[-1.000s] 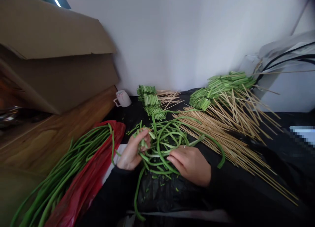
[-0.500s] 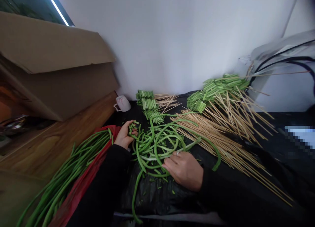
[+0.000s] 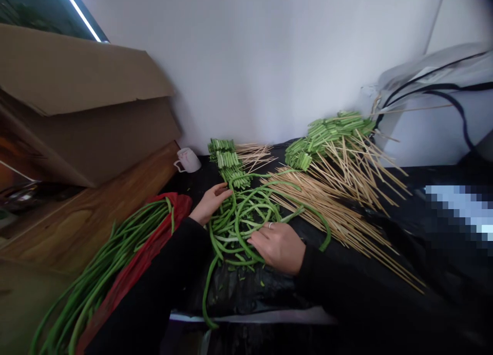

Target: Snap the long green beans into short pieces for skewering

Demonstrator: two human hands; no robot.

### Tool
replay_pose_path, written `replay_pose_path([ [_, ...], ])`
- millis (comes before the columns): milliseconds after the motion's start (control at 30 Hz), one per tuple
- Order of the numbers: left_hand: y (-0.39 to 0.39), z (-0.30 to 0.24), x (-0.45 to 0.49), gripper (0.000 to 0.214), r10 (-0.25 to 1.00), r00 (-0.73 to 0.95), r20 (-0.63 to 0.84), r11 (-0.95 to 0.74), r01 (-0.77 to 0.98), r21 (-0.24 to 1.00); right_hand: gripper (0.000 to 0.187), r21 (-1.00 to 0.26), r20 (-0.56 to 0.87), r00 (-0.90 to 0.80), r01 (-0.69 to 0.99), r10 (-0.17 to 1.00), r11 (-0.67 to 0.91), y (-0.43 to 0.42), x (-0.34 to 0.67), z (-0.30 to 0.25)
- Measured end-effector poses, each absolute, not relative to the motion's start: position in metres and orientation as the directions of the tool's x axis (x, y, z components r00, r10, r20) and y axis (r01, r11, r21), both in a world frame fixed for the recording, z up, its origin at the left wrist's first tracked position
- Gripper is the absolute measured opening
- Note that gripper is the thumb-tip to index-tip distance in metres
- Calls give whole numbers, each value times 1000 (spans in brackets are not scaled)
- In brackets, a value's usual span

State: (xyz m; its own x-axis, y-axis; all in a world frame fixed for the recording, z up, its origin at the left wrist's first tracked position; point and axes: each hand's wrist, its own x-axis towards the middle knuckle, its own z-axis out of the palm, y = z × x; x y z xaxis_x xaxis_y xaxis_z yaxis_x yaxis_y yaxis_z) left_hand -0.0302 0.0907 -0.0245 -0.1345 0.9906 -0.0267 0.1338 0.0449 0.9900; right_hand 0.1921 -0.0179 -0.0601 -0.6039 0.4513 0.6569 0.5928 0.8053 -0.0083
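Long beans (image 3: 222,222) are heaped at lower centre. The left hand (image 3: 210,203) is held half-open; the right hand (image 3: 280,246) is curled, contents hidden.

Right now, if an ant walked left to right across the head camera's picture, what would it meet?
Box → mug → left hand → right hand → big green pile → plastic bag.

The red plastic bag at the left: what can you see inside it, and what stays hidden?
Long green beans lie in the red plastic bag. The upper ones cover whatever lies beneath, so the bag's bottom cannot be seen.
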Motion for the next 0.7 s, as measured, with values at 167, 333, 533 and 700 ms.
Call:
replay_pose_path([
  [167,66,-19,-17,38,942,-62,329,-240,559,794,29,-16,664,-569,638,485,770,-14,199,-57],
  [333,13,-33,6,23,761,127,636,-457,801,388,33,4,653,-554,684,517,729,-12,203,-56],
  [533,-21,-54,14,17,667,178,724,-555,767,322,32,31,659,-547,705,517,708,-14,208,-56],
  [700,-15,-57,5,14,639,59,767,-506,784,360,25,61,740,-490,731,461,679,-13,214,-56],
])
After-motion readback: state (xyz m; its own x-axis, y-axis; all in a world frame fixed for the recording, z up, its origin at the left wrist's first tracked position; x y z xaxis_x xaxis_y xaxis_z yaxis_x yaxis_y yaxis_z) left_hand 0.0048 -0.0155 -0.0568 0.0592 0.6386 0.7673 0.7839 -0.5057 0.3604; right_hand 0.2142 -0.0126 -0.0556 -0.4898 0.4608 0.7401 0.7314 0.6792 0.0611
